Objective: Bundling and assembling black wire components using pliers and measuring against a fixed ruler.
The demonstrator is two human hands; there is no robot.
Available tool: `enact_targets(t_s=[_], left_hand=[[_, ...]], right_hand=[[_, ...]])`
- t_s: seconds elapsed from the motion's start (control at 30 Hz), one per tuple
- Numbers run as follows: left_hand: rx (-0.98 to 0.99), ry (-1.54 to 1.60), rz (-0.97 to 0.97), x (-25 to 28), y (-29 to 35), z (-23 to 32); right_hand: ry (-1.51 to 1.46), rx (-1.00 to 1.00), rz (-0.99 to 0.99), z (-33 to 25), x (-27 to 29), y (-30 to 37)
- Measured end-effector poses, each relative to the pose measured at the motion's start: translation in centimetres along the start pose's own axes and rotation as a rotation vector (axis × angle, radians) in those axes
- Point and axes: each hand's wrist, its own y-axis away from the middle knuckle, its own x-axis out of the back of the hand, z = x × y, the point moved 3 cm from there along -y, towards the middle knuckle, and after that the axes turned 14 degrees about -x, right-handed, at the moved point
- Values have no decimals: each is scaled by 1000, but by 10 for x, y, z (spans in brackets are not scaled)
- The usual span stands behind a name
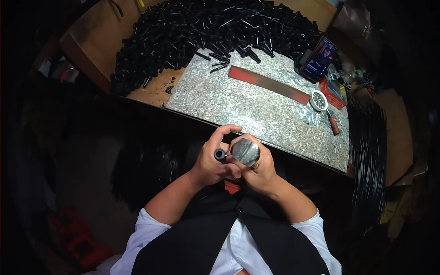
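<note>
Just off the table's near edge, my two hands are close together in front of my body. My left hand (pixel 207 166) grips a black tube-like part (pixel 220 154) with a round, hollow end facing up; its index finger is stretched out. Beside it, my right hand (pixel 265 173) is closed around a tool with a broad grey, rounded end (pixel 245 152), whose exact kind I cannot make out. A thin pale bit shows between the two held things. The fingers' undersides are hidden.
A big heap of black parts (pixel 183 36) covers the table's far side. On the speckled board (pixel 206 96) lie a red-and-brown flat bar (pixel 270 85), a white cup (pixel 318 101) of small metal pieces and an orange-handled screwdriver (pixel 334 126). A phone (pixel 321 59) stands at right, above long black strands (pixel 369 160).
</note>
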Motion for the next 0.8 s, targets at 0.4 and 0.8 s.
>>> enact_targets(t_s=[0.4,0.8], left_hand=[[8,-7,58,21,4,-6],[61,-99,91,21,-4,5]], right_hand=[[66,-393,-249,-7,18,5],[843,-60,-114,-21,45,37]])
